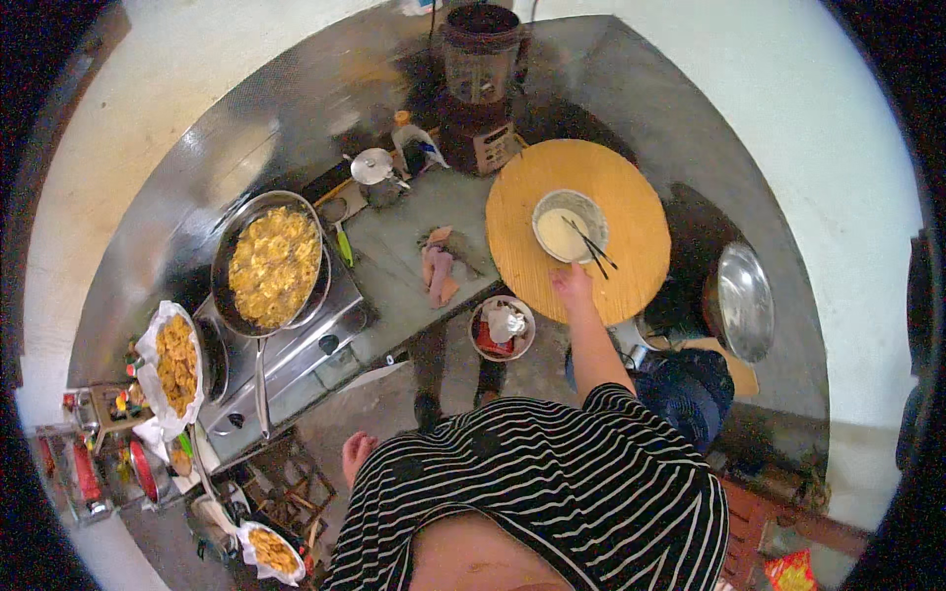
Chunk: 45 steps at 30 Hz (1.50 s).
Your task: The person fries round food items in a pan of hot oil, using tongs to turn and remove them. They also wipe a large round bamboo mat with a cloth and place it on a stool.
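A white bowl (598,212) of pale, creamy batter stands on a round wooden board at the right. Two dark chopsticks (596,254) rest in it, leaning over its right rim. My right hand (572,284) reaches out to the bowl's near edge, its fingers bunched at the rim. Low beside my body, my left hand (358,453) hangs with fingers loosely curled and apart, holding nothing visible; part of it is hidden by my striped shirt. On the stove at the left, a frying pan (222,258) holds yellow pieces frying in bubbling oil.
Left of the pan sits a paper-lined dish (145,347) of fried pieces; a smaller one (246,540) is lower down. A pinkish cloth (437,274) lies on the counter. Behind stand a blender (480,74) and a lidded metal pot (372,167). A metal basin (746,300) leans at the right. A waste bin (532,340) is below.
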Motion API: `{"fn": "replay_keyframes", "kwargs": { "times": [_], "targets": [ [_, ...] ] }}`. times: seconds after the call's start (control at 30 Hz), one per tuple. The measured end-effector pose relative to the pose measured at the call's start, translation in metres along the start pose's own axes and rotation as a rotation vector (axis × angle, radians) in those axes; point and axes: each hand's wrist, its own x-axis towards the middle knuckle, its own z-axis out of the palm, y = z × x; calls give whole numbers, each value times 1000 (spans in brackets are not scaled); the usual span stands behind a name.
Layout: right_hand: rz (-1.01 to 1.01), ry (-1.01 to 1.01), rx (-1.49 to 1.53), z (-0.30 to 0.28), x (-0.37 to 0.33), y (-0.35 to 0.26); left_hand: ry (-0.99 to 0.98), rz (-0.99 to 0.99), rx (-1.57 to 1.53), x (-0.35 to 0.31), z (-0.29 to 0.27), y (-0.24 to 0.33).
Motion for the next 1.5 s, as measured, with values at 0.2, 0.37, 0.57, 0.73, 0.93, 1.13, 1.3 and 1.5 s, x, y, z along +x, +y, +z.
{"fn": "replay_keyframes", "kwargs": {
  "times": [0.2, 0.37, 0.57, 0.73, 0.93, 1.13, 1.3, 1.5],
  "targets": [
    [-220, -68, -114, -1, 37, -14, -30, -160, 183, -12, 23, -24],
    [-303, 60, -481, -2, 56, -19, -18, -158, 94, 4, 42, -11],
    [-112, -123, -656, 87, 39, 5, -21, -151, -65, 29, 75, -2],
    [-76, -153, -526, 190, 6, 46, 1, -124, 64, 44, 91, 16],
    [-78, -135, -465, 198, 49, 101, -57, -147, 84, 65, 72, 18],
    [-583, -126, -1039, 198, 2, 144, -25, -211, 108, 79, 68, 18],
    [-769, -343, -1767, 209, -32, 130, -95, -154, 202, 97, 87, 34],
    [-683, -479, -1214, 145, -42, 107, -399, 151, 522, 160, 148, 66]
  ]
}}
